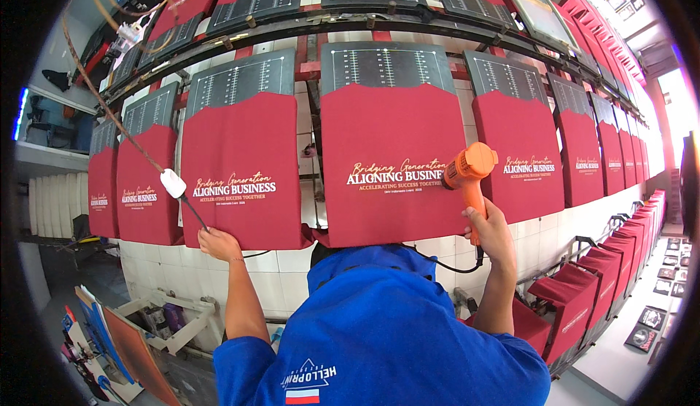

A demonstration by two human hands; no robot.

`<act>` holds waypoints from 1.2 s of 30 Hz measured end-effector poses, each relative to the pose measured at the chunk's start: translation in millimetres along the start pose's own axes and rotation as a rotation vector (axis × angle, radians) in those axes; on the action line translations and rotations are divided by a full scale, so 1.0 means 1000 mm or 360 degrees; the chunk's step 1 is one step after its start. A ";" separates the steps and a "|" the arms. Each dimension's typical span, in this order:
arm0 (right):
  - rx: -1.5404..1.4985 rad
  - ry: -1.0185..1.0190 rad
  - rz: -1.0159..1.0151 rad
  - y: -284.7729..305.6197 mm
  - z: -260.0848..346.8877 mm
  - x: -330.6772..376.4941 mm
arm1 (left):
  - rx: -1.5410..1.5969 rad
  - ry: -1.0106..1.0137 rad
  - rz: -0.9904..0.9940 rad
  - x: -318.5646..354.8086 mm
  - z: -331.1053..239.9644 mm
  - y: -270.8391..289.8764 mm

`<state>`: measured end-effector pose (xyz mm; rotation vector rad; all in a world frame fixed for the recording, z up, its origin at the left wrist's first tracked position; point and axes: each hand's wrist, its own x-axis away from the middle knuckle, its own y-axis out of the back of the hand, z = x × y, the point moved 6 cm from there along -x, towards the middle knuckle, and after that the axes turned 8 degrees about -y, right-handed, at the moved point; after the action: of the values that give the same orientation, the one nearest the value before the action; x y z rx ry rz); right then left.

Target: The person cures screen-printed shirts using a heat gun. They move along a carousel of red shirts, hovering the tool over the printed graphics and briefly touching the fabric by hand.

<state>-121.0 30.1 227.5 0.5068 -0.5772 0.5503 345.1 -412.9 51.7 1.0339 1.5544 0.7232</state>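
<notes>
Quick tally: on the near row I count about nine red printed cloths (394, 165) pulled over dark ruled boards (385, 67), though the ones far right shrink too small to be sure. Above that, a second row shows roughly five more boards (257, 3) with red cloth. One orange heat gun (468, 176), one white plug (173, 183) on a cord, two hands (490, 232) up. Lower right there's a stack of red pieces (583, 289), too many to count.
</notes>
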 end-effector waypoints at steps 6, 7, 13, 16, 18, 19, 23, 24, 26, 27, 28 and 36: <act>-0.0096 -0.0008 -0.0054 -0.002 -0.003 0.002 | -0.0028 0.0056 0.0134 -0.017 0.023 0.013; -0.0064 -0.0009 -0.0068 -0.008 -0.003 0.003 | -0.0030 0.0047 0.0091 -0.022 0.037 0.013; -0.0070 -0.0054 0.0205 -0.088 0.012 0.018 | -0.0193 0.0279 0.0112 -0.078 0.104 0.025; -0.0036 -0.0035 0.0460 -0.159 0.028 0.026 | -0.0281 0.0384 0.0187 -0.112 0.169 0.018; -0.0094 0.0004 0.0589 -0.212 0.042 0.034 | -0.0263 0.0442 0.0235 -0.142 0.206 0.008; -0.0110 0.0021 0.0669 -0.239 0.046 0.035 | -0.0244 0.0484 0.0239 -0.157 0.224 0.004; -0.0225 0.0009 0.0819 -0.337 0.068 0.045 | -0.0169 0.0539 0.0230 -0.218 0.313 -0.019; -0.0248 0.0009 0.0785 -0.357 0.069 0.045 | -0.0167 0.0551 0.0239 -0.232 0.328 -0.025; -0.0253 0.0055 0.0608 -0.389 0.082 0.057 | -0.0105 0.0655 0.0295 -0.258 0.354 -0.034; -0.0182 0.0071 0.0506 -0.399 0.086 0.062 | -0.0125 0.0693 0.0297 -0.264 0.366 -0.044; -0.0113 0.0087 0.0402 -0.407 0.089 0.066 | -0.0145 0.0728 0.0299 -0.270 0.375 -0.052; -0.0278 0.0041 0.0182 -0.438 0.095 0.079 | 0.0275 0.1026 0.0006 -0.308 0.426 -0.097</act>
<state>166.5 -323.0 220.3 0.3025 -0.6259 0.6077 747.7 -761.5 4.0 0.9769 2.1967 1.0008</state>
